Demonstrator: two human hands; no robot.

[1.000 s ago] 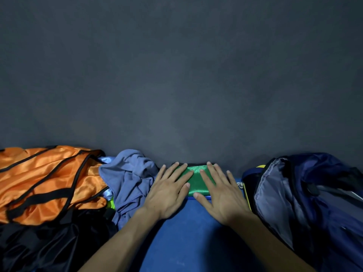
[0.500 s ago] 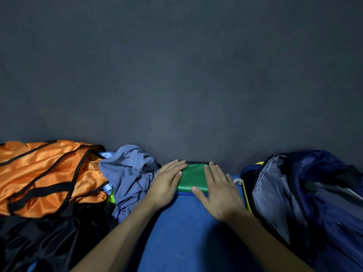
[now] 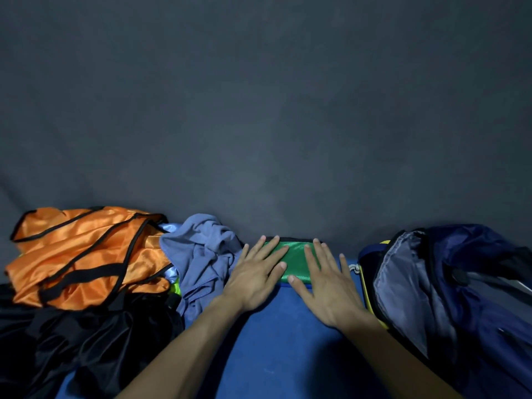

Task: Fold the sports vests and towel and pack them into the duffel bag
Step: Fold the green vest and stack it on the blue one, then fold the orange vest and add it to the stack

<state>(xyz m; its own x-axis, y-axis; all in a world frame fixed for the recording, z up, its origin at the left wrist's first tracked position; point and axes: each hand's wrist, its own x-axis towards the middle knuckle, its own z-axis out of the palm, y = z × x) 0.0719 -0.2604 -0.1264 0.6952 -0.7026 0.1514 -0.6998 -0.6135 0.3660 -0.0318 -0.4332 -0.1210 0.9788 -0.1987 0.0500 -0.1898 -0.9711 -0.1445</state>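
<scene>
Hands flat, fingers straight and spread: left hand (image 3: 254, 276) and right hand (image 3: 328, 286) press the folded shiny green vest (image 3: 296, 262) onto the blue surface (image 3: 285, 341) — nothing pinched. Open navy duffel bag (image 3: 449, 298) lies just right of it; crumpled grey-blue towel (image 3: 203, 260), orange black-trimmed vest (image 3: 86, 254) and black garment (image 3: 86, 341) lie left.

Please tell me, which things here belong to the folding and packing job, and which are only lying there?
For the job: folded green vest pressed flat by left hand and right hand; orange vest; black vest; crumpled grey-blue towel; open navy duffel bag.

Only lying there: blue surface; dark backdrop.
</scene>
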